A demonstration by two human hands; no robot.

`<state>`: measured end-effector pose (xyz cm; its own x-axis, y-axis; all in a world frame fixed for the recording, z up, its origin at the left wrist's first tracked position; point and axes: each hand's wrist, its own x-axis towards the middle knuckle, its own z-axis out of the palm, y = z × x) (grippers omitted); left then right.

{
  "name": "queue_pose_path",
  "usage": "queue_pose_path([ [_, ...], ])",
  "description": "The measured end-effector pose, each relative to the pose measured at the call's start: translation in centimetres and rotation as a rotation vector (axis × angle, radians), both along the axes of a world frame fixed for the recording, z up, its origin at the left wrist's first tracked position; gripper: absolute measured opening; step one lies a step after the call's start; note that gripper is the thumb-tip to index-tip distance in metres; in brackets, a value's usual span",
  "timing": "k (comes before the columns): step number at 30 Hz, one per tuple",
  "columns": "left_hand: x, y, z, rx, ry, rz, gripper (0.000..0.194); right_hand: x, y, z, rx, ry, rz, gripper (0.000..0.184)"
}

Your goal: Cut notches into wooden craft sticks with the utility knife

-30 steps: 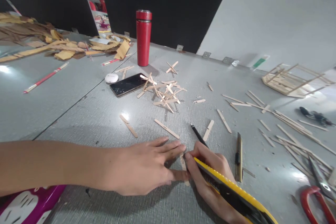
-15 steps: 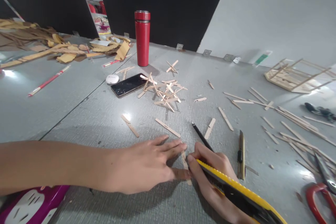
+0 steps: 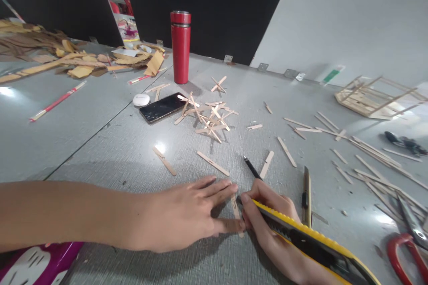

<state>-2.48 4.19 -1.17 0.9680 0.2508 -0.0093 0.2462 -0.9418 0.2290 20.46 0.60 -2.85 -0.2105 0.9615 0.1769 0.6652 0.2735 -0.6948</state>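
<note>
Beneath everything we have the grey table [image 3: 117, 151]. Our left hand [image 3: 187, 213] lies palm down and unclenched on it, fingers reaching forward and thumb apart. Our right hand [image 3: 267, 238] is closed around the yellow knife [image 3: 301, 236], its front end pointing to the left hand. At the far right we see a wooden frame [image 3: 363, 109]; at the back, near the black panel, the red flask [image 3: 181, 53] stands upright. The heap [image 3: 214, 118] of crossed sticks is in front of it, overlapping the phone [image 3: 162, 107]. A thinner cutter [image 3: 306, 200] lies right of our right hand, and a black pen [image 3: 251, 167] pokes out just beyond its fingers. The notched stick [image 3: 236, 207] is between our hands, under the left fingertips and thumb; whether the blade touches it, we cannot tell. The white case [image 3: 141, 99] sits beside the phone.
</note>
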Motion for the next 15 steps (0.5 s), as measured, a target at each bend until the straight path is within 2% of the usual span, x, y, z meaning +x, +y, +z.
queue_pose_path([
  [8,-0.07,0.10,-0.17,0.017,-0.019,-0.017,0.072,-0.11,0.00,0.31,0.003,-0.015,-0.015,0.039],
  [15,0.15,0.24,-0.02,0.110,-0.005,-0.041,0.070,-0.29,-0.03,-0.19,0.066,-0.024,-0.040,0.036],
])
